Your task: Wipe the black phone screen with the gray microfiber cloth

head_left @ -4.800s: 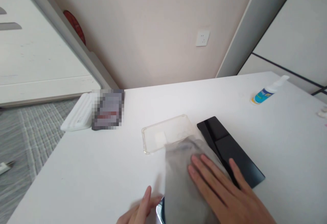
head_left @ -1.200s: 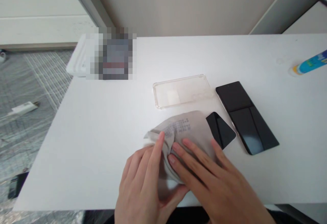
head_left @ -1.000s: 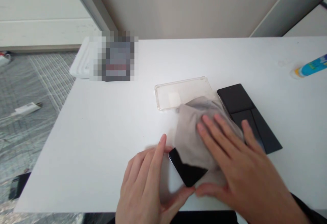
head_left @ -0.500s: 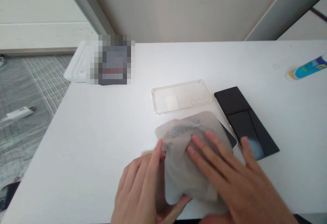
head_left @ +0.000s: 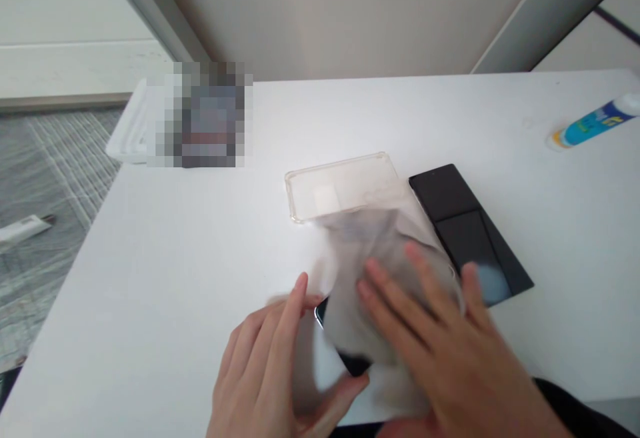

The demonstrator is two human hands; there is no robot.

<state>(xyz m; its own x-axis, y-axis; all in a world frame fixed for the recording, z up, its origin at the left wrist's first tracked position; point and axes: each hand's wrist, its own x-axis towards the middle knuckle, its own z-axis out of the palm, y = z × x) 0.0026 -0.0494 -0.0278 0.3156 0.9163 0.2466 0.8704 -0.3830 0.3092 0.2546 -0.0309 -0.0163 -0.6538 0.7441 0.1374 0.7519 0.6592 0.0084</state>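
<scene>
A grey cloth [head_left: 373, 238] lies over a dark phone [head_left: 356, 362] with a bright metal rim, hiding most of it. At the phone's near left end, my left hand [head_left: 270, 358] is closed on its edges, thumb below and fingers above. My right hand [head_left: 425, 331] lies on the cloth with its fingers spread flat, pressing it against the phone; it is somewhat blurred. Just beyond the cloth is a clear phone case [head_left: 325, 188], partly overlapped by it. A flat, glossy black phone-like slab [head_left: 463, 225] rests to the right.
On the white table [head_left: 175, 278], a blue and white tube [head_left: 595, 126] with an orange end is at the far right. A pixelated dark item [head_left: 210, 121] and a white tray [head_left: 127, 135] occupy the back left corner. The wall [head_left: 325, 18] rises behind.
The cloth has shifted away from my left hand and creased, uncovering the phone's near left corners. My right hand still lies on it, and the view has shifted slightly.
</scene>
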